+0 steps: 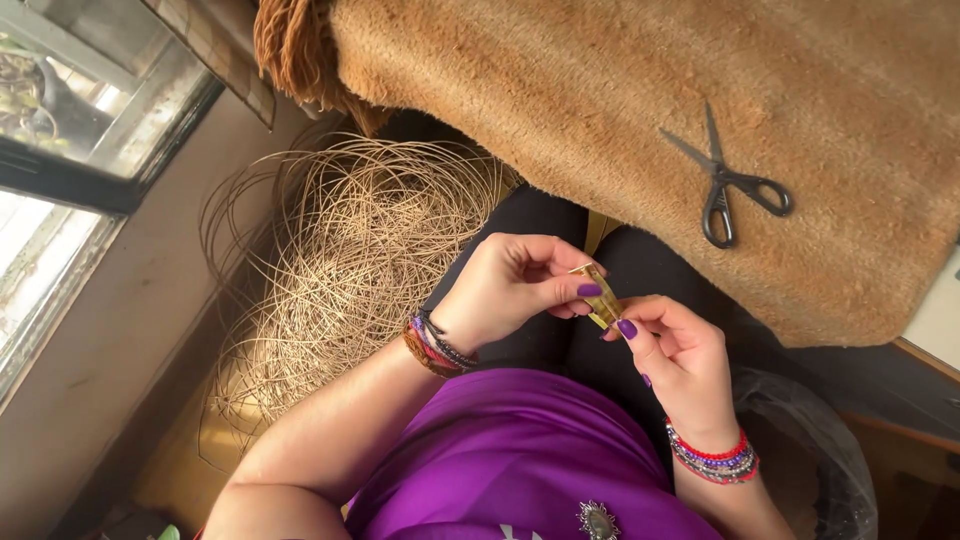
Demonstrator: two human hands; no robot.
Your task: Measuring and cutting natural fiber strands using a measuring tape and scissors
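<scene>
Overhead, a tan fuzzy rug (pixel 620 90) bearing dark scissors (pixel 728 185) lies beside a loose coil of pale cane (pixel 345 250) under a window (pixel 70 120), while both hands, left hand (pixel 515 285) and right hand (pixel 675 355), pinch a small yellowish strip (pixel 600 297) above the lap.

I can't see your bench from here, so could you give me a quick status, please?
Left hand and right hand both pinching the small woven strip. Scissors lie apart on the tan mat.

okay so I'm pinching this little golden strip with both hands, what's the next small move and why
Probably fold or crease the strip between your thumbs. Both the left hand and right hand already pinch it at close spacing, so it is braced for a bend. The scissors lie out of hand on the brown blanket, so cutting would mean letting go.
</scene>
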